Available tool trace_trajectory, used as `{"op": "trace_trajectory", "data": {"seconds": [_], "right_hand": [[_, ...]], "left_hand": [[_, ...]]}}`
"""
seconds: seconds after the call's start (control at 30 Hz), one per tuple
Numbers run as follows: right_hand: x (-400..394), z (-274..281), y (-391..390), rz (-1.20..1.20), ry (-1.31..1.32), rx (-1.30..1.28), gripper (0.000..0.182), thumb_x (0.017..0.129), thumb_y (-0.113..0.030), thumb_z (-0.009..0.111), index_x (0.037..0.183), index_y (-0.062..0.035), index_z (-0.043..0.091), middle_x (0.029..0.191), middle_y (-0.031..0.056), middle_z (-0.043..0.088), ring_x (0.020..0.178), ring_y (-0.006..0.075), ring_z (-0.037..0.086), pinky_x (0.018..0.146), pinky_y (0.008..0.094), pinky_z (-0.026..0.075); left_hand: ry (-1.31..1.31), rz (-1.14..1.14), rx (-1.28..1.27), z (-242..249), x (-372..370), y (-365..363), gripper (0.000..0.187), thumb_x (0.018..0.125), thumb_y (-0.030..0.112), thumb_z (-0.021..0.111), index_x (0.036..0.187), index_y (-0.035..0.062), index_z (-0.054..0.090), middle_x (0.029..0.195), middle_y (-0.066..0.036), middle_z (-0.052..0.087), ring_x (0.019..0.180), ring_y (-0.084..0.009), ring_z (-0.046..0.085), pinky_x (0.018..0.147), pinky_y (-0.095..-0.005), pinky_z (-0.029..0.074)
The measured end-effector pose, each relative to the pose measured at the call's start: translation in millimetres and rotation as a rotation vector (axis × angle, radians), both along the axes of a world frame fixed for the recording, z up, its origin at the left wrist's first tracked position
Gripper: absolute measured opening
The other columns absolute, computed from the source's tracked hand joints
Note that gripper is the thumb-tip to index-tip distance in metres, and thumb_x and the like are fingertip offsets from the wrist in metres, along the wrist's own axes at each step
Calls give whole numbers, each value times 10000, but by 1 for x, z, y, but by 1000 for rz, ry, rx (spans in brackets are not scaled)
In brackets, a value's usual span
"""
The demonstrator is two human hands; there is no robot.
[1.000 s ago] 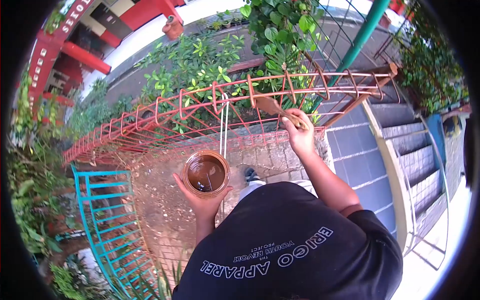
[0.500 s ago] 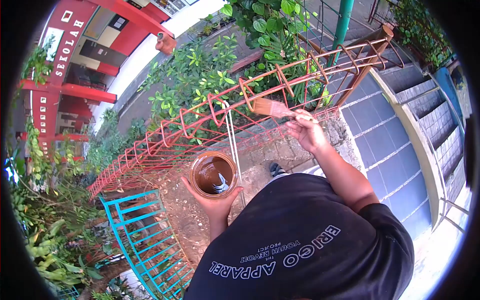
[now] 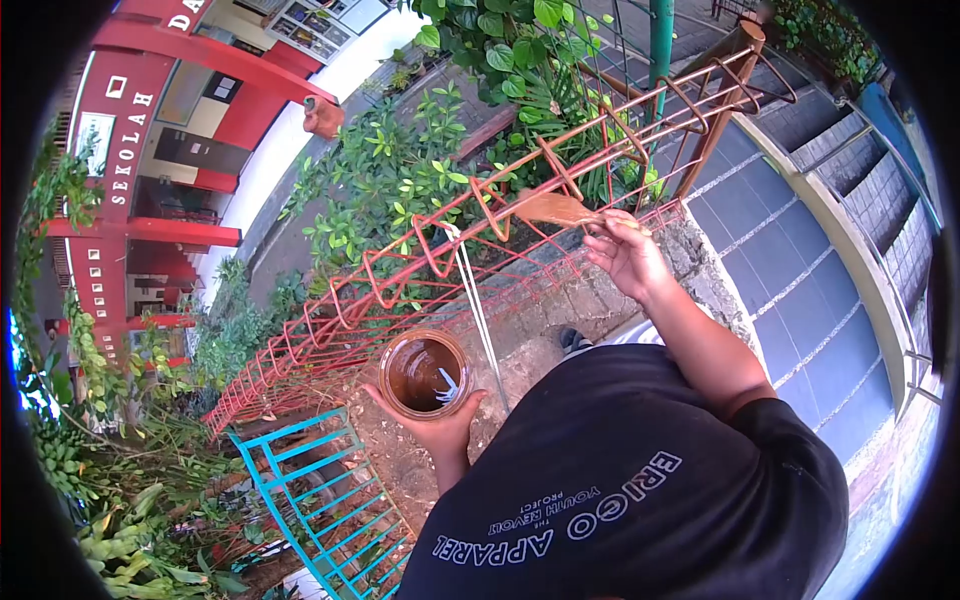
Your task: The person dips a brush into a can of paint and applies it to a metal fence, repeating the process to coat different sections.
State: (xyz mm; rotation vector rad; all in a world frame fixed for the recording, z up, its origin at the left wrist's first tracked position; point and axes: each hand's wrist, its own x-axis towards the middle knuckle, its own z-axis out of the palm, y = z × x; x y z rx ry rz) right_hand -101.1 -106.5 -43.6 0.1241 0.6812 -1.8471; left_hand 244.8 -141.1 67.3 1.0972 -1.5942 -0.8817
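My left hand (image 3: 440, 432) is wrapped round the lower side of a round jar (image 3: 424, 374) with brown paint in it. In my right hand (image 3: 628, 258) is a paintbrush (image 3: 556, 209), its handle pinched between thumb and fingers. The brown-coated bristles point left and lie at the bars of a long metal lattice frame (image 3: 490, 212); whether they touch is hard to tell. The frame is reddish brown, with bent loops along its length. A pale string (image 3: 474, 295) hangs from it between my two hands.
A turquoise metal fence (image 3: 318, 490) stands at the lower left. Leafy plants (image 3: 400, 170) grow behind the frame. A brown post (image 3: 722, 120) and a green pole (image 3: 661, 50) rise at its right end. Grey tiles (image 3: 790, 260) and steps (image 3: 875, 180) lie to the right.
My right hand and the brush have shifted slightly right and down in view, and the brush head now appears fully brown. The view has turned a little; the jar stays in my left hand.
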Motion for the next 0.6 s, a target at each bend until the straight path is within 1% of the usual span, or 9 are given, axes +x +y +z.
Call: {"op": "trace_trajectory", "data": {"seconds": [0.03, 0.13, 0.17, 0.27, 0.3, 0.4, 0.43, 0.53, 0.6], "right_hand": [[4, 13, -3, 26, 65, -17, 262, 947, -136, 691, 1189, -103, 599, 1080, 111, 723, 882, 257, 743, 766, 398, 616], [4, 2, -18, 7, 449, 139, 335, 914, -130, 741, 1215, -101, 598, 1050, 84, 699, 929, 237, 718, 787, 390, 600], [5, 5, -15, -26, 549, 160, 282, 907, -93, 739, 1172, -89, 642, 981, 66, 711, 908, 206, 723, 766, 350, 598], [22, 17, -9, -113, 1158, 171, 216, 909, -80, 731, 1119, -70, 681, 981, 53, 721, 935, 184, 720, 786, 343, 585], [29, 34, -9, -118, 1248, 160, 185, 891, -60, 736, 1075, -64, 709, 998, 80, 731, 933, 206, 732, 806, 345, 577], [27, 31, -12, -292, 1582, 254, 221, 864, -29, 740, 1079, -79, 717, 1012, 123, 729, 936, 263, 737, 828, 358, 576], [23, 33, -7, -370, 1606, 273, 261, 829, -9, 741, 1072, -99, 712, 1024, 125, 717, 933, 298, 728, 804, 368, 593], [15, 31, 8, -412, 1843, 248, 215, 825, 29, 730, 1016, -59, 687, 966, 131, 700, 868, 297, 724, 724, 353, 583], [22, 30, 9, -316, 1996, 244, 244, 800, 7, 730, 1015, -91, 670, 1021, 84, 691, 857, 275, 723, 680, 360, 604]], "left_hand": [[-12, -2, 2, -1, -1, 0, 1545, 503, 16, 985, 1612, 136, -84, 1600, -139, 262, 1419, -315, 396, 1146, -499, 430], [-8, 7, 40, 1, -4, 4, 1541, 503, 4, 980, 1612, 138, -81, 1598, -140, 266, 1417, -316, 399, 1150, -500, 428], [1, 12, 50, 2, -7, 3, 1540, 503, 2, 979, 1612, 139, -81, 1597, -140, 268, 1417, -316, 401, 1151, -500, 428], [-5, 11, 49, 4, -7, 3, 1539, 506, -5, 976, 1612, 140, -83, 1597, -141, 269, 1418, -315, 399, 1153, -497, 425], [-22, 5, 28, 4, -8, 1, 1530, 516, -10, 969, 1611, 142, -89, 1598, -143, 268, 1417, -317, 401, 1153, -497, 426], [9, -40, 45, 6, -14, -1, 1532, 521, -7, 969, 1610, 143, -97, 1598, -144, 269, 1418, -315, 400, 1146, -496, 433], [23, -44, 40, 5, -14, -3, 1532, 520, -3, 971, 1611, 141, -95, 1596, -143, 272, 1416, -313, 401, 1143, -493, 437], [42, -43, 28, -3, -10, -6, 1535, 518, 7, 977, 1612, 139, -91, 1592, -140, 281, 1411, -308, 408, 1137, -486, 445], [25, -57, 40, -8, -8, -8, 1540, 515, 11, 980, 1613, 141, -92, 1590, -137, 287, 1407, -305, 413, 1136, -483, 446]]}}
